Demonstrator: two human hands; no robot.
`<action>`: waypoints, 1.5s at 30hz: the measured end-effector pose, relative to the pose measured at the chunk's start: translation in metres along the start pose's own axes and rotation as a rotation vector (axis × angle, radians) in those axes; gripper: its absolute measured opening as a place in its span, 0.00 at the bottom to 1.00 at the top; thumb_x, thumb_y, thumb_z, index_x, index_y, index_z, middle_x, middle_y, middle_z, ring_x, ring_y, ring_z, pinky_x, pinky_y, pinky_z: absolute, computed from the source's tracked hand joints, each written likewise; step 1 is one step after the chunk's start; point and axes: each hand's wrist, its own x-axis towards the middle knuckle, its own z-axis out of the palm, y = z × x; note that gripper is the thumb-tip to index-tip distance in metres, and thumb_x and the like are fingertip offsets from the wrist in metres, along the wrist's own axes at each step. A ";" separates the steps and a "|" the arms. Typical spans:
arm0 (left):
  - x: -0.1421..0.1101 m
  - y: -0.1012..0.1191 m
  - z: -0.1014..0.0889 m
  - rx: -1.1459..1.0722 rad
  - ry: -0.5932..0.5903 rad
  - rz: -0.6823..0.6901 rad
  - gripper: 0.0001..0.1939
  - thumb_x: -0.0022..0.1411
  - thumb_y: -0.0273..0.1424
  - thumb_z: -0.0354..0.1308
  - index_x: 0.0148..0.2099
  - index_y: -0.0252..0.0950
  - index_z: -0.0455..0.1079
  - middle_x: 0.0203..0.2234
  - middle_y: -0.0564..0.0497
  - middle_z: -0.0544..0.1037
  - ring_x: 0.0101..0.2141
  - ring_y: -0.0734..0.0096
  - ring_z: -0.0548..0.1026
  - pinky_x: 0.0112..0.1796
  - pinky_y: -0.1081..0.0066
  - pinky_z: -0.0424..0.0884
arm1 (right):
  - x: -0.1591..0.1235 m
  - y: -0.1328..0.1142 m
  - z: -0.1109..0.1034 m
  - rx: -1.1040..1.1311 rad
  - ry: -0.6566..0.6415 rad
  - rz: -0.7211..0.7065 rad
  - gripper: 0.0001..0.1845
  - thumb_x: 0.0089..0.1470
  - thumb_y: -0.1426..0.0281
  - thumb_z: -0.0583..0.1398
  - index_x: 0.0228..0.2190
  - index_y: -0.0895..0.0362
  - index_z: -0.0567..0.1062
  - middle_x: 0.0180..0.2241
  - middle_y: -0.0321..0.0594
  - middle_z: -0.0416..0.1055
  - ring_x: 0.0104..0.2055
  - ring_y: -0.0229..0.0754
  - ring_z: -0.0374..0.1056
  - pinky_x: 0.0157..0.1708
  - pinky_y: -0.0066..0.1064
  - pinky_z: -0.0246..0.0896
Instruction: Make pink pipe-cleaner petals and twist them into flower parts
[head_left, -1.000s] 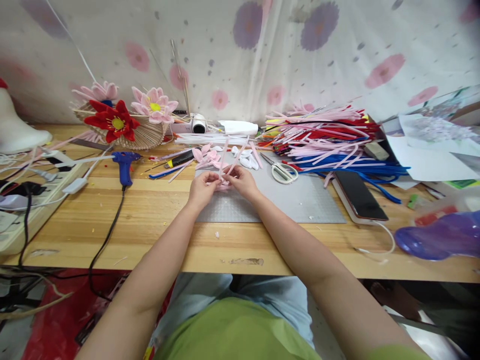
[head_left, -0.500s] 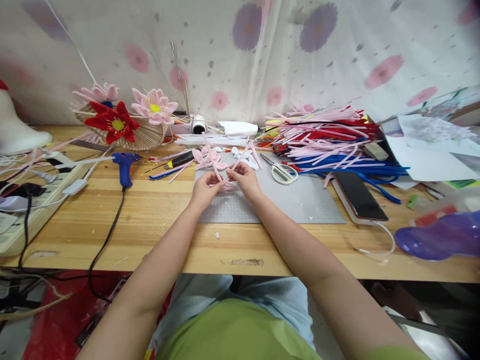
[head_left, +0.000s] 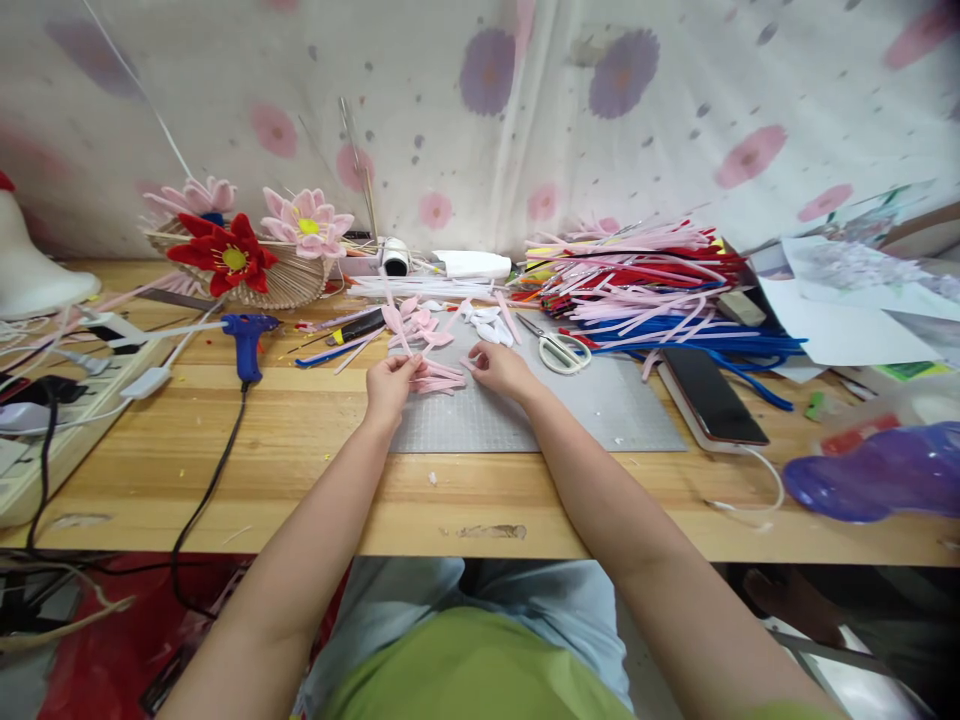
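Observation:
My left hand (head_left: 390, 388) is closed around the lower end of a pink pipe cleaner (head_left: 400, 328), which sticks up and slants left. Below those fingertips, several short pink pipe cleaner pieces (head_left: 441, 384) lie on the grey cutting mat (head_left: 592, 405). Across a gap, my right hand (head_left: 501, 370) has its thumb and fingers pinched together. Something small and pale pink shows at its tips, too small to make out. Behind the hands are pink folded petals (head_left: 421, 330) and white folded petals (head_left: 491, 325).
Scissors (head_left: 561, 352) lie on the mat, right of my hands. A heap of pipe cleaners (head_left: 637, 270) and a phone (head_left: 716, 395) are farther right. At left are a blue glue gun (head_left: 247, 345), a power strip (head_left: 90, 420) and a fan-shaped piece with a red flower (head_left: 229, 258).
My hands were close together over pink pipe cleaners; now they are apart, left hand leftward, right hand slightly rightward. The pink pieces between them show more fully. The view has shifted slightly.

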 end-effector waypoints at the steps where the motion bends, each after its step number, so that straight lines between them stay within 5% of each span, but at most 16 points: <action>1: 0.000 0.000 0.000 -0.015 0.002 0.000 0.07 0.45 0.29 0.62 0.25 0.31 0.67 0.19 0.53 0.74 0.22 0.76 0.73 0.23 0.76 0.68 | 0.000 -0.001 0.002 -0.005 0.017 -0.013 0.14 0.42 0.76 0.57 0.35 0.56 0.71 0.29 0.37 0.72 0.30 0.37 0.64 0.28 0.28 0.52; 4: 0.002 -0.002 0.000 -0.062 0.010 -0.005 0.07 0.47 0.28 0.62 0.27 0.31 0.67 0.21 0.53 0.74 0.23 0.76 0.73 0.24 0.76 0.69 | 0.004 -0.001 0.009 0.088 0.126 0.007 0.15 0.40 0.78 0.56 0.33 0.56 0.71 0.26 0.35 0.69 0.28 0.36 0.62 0.28 0.28 0.52; 7: 0.004 -0.002 -0.001 -0.117 0.029 -0.041 0.06 0.49 0.27 0.61 0.29 0.31 0.66 0.25 0.51 0.75 0.23 0.77 0.74 0.25 0.76 0.70 | 0.009 -0.003 0.015 0.408 0.203 0.059 0.09 0.40 0.74 0.56 0.30 0.57 0.69 0.22 0.32 0.63 0.24 0.33 0.59 0.26 0.27 0.52; 11: 0.004 -0.002 -0.001 -0.173 0.044 -0.051 0.03 0.52 0.24 0.58 0.31 0.31 0.66 0.26 0.51 0.75 0.24 0.78 0.75 0.25 0.78 0.70 | 0.007 -0.016 0.025 0.910 0.052 0.010 0.11 0.39 0.68 0.59 0.30 0.57 0.67 0.21 0.28 0.58 0.20 0.30 0.55 0.22 0.25 0.53; 15: 0.001 -0.004 0.003 -0.157 0.026 0.013 0.05 0.52 0.25 0.58 0.34 0.32 0.66 0.26 0.50 0.75 0.26 0.75 0.76 0.24 0.78 0.70 | 0.001 -0.030 0.034 1.096 -0.113 -0.087 0.16 0.36 0.66 0.63 0.30 0.57 0.66 0.23 0.29 0.60 0.22 0.30 0.57 0.22 0.25 0.56; 27: -0.004 -0.012 0.007 -0.113 -0.056 0.091 0.12 0.40 0.30 0.66 0.29 0.31 0.68 0.20 0.53 0.74 0.21 0.74 0.72 0.24 0.72 0.71 | 0.003 -0.035 0.043 1.038 -0.173 -0.180 0.18 0.34 0.67 0.64 0.28 0.56 0.63 0.24 0.30 0.63 0.24 0.31 0.59 0.24 0.25 0.56; 38: 0.000 -0.010 0.005 -0.146 0.045 0.105 0.09 0.42 0.27 0.64 0.28 0.31 0.68 0.20 0.52 0.75 0.22 0.73 0.74 0.21 0.76 0.69 | 0.004 -0.029 0.034 1.019 0.053 -0.074 0.14 0.38 0.71 0.56 0.33 0.55 0.64 0.30 0.31 0.59 0.22 0.29 0.56 0.19 0.22 0.52; 45: 0.003 -0.006 0.003 -0.226 0.087 0.045 0.09 0.43 0.26 0.64 0.27 0.31 0.67 0.21 0.52 0.75 0.21 0.78 0.73 0.22 0.79 0.69 | -0.004 -0.030 0.030 0.592 0.040 -0.391 0.13 0.42 0.77 0.53 0.32 0.58 0.72 0.35 0.38 0.62 0.32 0.33 0.61 0.35 0.28 0.61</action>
